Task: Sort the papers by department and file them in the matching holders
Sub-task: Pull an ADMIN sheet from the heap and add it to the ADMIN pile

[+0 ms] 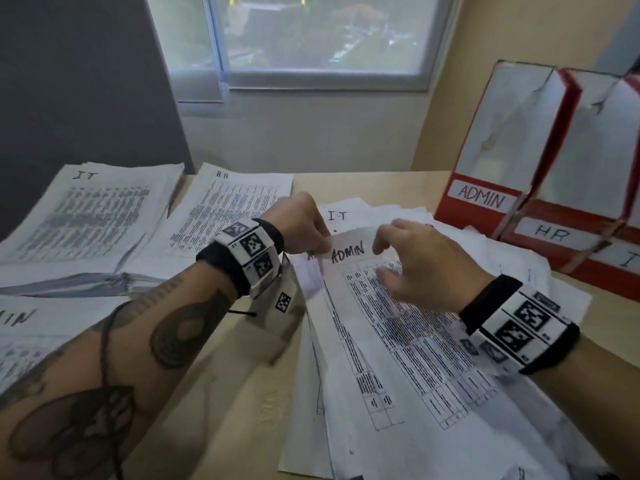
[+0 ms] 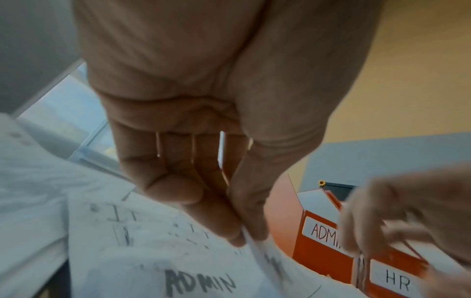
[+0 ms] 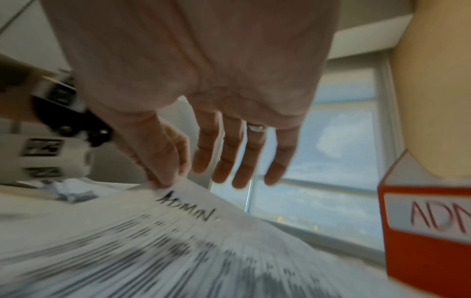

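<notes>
While my left hand (image 1: 300, 223) pinches the top corner of the ADMIN sheet (image 1: 388, 306) between thumb and fingertips, my right hand (image 1: 419, 268) hovers just over that same page, fingers loosely spread and gripping nothing. That sheet tops the loose heap (image 1: 519, 282) in the middle of the desk (image 1: 239, 386). Far left lies the IT stack (image 1: 86, 216), beside it the HR stack (image 1: 228, 206). Far right stand the red holders: ADMIN (image 1: 498, 161), then HR (image 1: 568, 216).
</notes>
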### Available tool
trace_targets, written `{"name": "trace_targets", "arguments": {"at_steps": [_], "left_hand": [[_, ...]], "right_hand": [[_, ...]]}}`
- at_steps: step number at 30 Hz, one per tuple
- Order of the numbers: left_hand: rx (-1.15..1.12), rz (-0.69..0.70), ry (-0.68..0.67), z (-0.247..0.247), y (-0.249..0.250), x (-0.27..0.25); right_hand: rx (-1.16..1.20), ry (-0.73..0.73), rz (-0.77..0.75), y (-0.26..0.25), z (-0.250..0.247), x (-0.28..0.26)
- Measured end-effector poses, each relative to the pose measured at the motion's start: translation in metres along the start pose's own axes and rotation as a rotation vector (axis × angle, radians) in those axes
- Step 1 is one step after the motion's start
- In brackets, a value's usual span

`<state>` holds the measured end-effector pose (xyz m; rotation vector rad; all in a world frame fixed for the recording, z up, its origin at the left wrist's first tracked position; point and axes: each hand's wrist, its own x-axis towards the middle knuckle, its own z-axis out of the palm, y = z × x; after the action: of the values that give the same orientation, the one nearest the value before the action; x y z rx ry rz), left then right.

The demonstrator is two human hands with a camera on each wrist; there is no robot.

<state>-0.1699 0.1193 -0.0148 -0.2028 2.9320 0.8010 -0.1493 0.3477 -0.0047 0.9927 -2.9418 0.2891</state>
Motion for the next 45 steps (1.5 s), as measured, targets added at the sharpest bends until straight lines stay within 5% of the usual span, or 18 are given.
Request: {"name": "trace_targets", "arguments": {"at_steps": [3, 9, 18, 25, 37, 40, 45], "left_hand": [[-0.069, 0.103, 0.058, -0.004, 0.004, -0.009], [-0.265, 0.236, 0.052, -0.01, 0.003, -0.025], [0.327, 0.014, -0.17, 0.006, -0.018, -0.01], [0.191, -0.076, -0.07, -0.004, -0.013, 0.001], [-0.153, 0.196, -0.211, 0.009, 0.015, -0.03], [-0.313, 0.138, -0.209, -0.006, -0.004, -0.026], [0.032, 0.04, -0.033, -0.015, -0.028, -0.006]], "right_hand": [[0.06, 0.08, -0.084, 0.001, -0.011, 0.026], [0.104, -0.032, -0.092, 0.023, -0.014, 0.05], [0.344, -0.004, -0.023, 0.079, -0.03, 0.015], [0.412, 0.032, -0.111, 0.07, -0.039, 0.004], [0.22, -0.049, -0.198, 0.039, -0.003, 0.035], [0.253, 0.005, -0.169, 0.053, -0.009, 0.027], [0.398, 0.047, -0.14, 0.075, -0.023, 0.002]]}}
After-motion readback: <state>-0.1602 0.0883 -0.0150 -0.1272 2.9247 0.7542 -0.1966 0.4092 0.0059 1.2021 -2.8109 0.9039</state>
